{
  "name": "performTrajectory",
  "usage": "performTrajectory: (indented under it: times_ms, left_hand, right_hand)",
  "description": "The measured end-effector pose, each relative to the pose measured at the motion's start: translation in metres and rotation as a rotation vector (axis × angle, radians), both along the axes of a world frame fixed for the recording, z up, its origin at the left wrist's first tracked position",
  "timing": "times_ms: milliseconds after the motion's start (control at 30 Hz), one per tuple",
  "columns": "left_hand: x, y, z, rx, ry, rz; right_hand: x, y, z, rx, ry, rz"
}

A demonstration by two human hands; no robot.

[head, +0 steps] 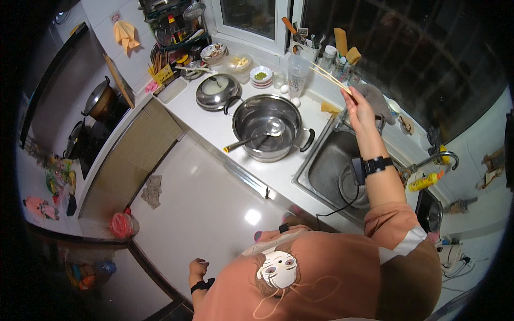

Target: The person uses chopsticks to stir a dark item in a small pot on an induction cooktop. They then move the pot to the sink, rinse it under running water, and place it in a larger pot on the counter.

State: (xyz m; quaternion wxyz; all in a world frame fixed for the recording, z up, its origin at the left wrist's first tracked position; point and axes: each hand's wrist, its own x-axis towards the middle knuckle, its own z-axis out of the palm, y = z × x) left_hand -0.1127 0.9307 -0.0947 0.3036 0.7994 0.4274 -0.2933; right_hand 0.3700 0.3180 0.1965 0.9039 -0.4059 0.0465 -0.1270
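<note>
My right hand (359, 110) is raised over the back of the sink and grips a pair of wooden chopsticks (331, 78), whose tips point up and left. My left hand (198, 267) hangs low beside my body, over the floor, with fingers loosely curled; nothing shows in it. On the white counter stands a large stainless steel pot (267, 128) with two black handles. A ladle (275, 127) lies in it, its handle over the rim. Beside the pot are a lidded metal pan (217, 91), eggs (296, 102) and a bowl of chopped greens (261, 75).
To the right of the pot is a steel sink (321, 168) with a metal basin (349, 184) inside. A tall clear plastic cup (298, 76) and a utensil holder (305, 50) stand by the window. Pots (98, 102) sit on the stove at left. A cloth (152, 192) lies on the floor.
</note>
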Motion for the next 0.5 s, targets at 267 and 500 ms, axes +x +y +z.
performTrajectory:
  times_ms: [267,500]
  left_hand:
    - [0.039,-0.010,0.003,-0.091,-0.070,0.273]
    - [0.057,-0.007,0.025,0.193,0.109,-0.070]
  right_hand:
    - [0.201,0.011,-0.059,0.311,0.199,-0.019]
    - [0.286,0.023,-0.105,0.133,0.325,-0.095]
